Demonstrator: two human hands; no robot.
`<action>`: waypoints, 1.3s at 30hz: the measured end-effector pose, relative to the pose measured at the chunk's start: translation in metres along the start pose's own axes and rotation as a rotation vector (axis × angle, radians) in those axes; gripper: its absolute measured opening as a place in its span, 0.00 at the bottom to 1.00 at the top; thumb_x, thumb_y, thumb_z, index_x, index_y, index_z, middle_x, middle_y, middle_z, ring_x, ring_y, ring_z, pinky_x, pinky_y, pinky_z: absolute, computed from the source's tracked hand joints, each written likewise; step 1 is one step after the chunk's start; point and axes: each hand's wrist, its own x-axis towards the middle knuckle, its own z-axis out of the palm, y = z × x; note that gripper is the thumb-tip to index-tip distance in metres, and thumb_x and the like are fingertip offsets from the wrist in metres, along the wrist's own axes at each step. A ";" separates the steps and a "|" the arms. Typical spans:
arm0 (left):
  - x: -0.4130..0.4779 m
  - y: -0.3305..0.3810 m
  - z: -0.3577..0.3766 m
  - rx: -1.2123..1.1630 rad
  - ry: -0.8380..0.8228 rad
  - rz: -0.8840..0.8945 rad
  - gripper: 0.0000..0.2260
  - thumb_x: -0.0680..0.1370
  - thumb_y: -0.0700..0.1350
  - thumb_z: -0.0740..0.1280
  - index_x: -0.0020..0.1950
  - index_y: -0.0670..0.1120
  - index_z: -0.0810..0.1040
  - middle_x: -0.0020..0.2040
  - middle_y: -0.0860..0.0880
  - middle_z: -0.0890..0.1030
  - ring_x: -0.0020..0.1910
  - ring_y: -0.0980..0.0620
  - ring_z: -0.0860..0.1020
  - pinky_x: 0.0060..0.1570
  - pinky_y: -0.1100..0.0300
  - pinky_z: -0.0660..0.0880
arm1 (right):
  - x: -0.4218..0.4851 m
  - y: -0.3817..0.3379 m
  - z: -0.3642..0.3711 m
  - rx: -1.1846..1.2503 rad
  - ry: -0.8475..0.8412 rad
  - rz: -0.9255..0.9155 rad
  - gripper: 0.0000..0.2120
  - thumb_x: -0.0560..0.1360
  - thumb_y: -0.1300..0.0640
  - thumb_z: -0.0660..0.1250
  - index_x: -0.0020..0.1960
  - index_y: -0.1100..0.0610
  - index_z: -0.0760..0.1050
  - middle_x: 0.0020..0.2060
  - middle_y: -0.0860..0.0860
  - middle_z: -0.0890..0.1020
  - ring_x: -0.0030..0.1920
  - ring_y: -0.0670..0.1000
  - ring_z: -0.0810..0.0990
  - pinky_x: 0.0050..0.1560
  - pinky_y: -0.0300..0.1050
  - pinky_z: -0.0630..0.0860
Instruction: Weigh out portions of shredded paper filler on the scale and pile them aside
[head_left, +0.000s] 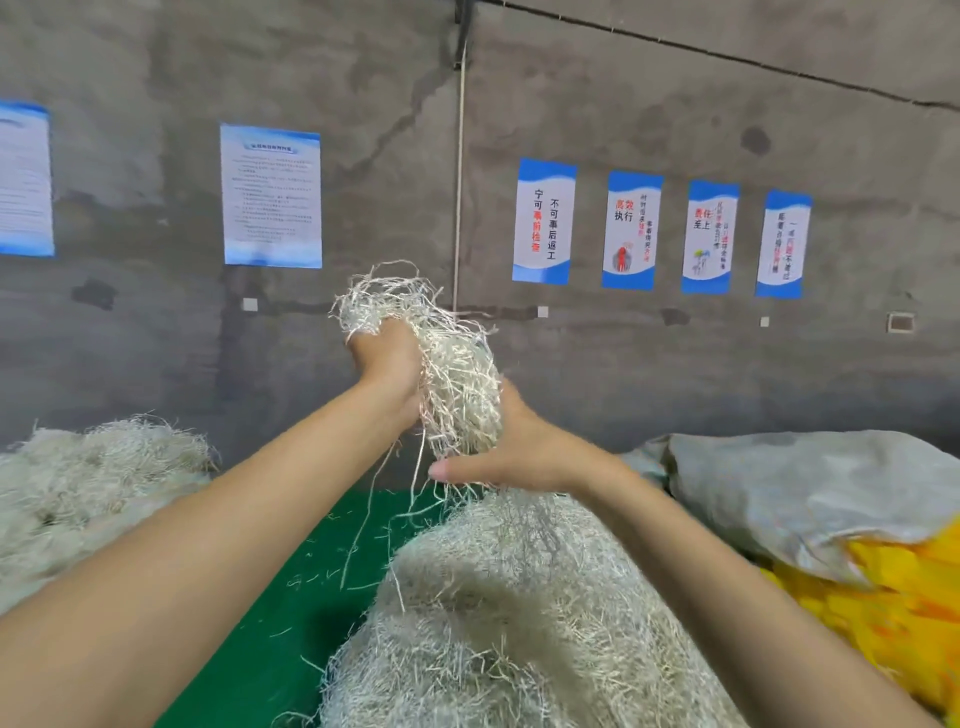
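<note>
Grey concrete wall (675, 104) ahead of you, cracked and stained, with a cord (458, 182) hanging down it, two blue-edged notice sheets (271, 195) on the left and four slogan posters (544, 221) on the right. Work surface is green (291, 597), littered with loose strands. Biggest thing on it is the main heap of shredded paper filler (519, 623), centre-right, right under your hands. A second pale pile (93, 483) sits far left, well apart from the heap; probably the weighed portions, but I can't confirm that. Grey sack (805, 493) on the right with yellow filler (893, 597) spilling out below it. No scale in view. You're holding one clump (457, 384) up off the heap, with a few strands trailing down toward the green. Your left hand (387, 364) is fisted round its top, with strands sticking out above. Your right hand (514, 452) cups it from below and behind with the thumb out to the left; the fingers are hidden, though they look wrapped round it. My read: this portion is pulled but not yet weighed. The heap is still large, so there's plenty left.
</note>
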 end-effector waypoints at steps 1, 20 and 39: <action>-0.001 0.002 -0.001 -0.033 -0.015 -0.017 0.28 0.80 0.45 0.56 0.79 0.43 0.52 0.75 0.43 0.64 0.68 0.43 0.69 0.70 0.49 0.64 | 0.006 0.005 0.008 0.090 0.007 -0.030 0.47 0.68 0.43 0.77 0.78 0.52 0.56 0.72 0.51 0.71 0.67 0.48 0.73 0.67 0.45 0.71; 0.009 -0.030 -0.050 0.528 -0.605 0.308 0.09 0.76 0.52 0.72 0.41 0.50 0.75 0.37 0.52 0.80 0.31 0.57 0.76 0.37 0.65 0.75 | 0.008 0.035 -0.016 0.537 0.258 -0.105 0.21 0.73 0.57 0.64 0.65 0.50 0.72 0.62 0.49 0.77 0.60 0.51 0.79 0.57 0.46 0.75; 0.002 -0.017 -0.045 0.719 -0.791 0.372 0.20 0.77 0.62 0.66 0.66 0.56 0.73 0.60 0.56 0.78 0.57 0.52 0.79 0.53 0.57 0.75 | 0.009 0.137 0.005 0.355 0.494 0.236 0.15 0.75 0.65 0.64 0.31 0.55 0.67 0.24 0.51 0.68 0.22 0.48 0.66 0.25 0.39 0.61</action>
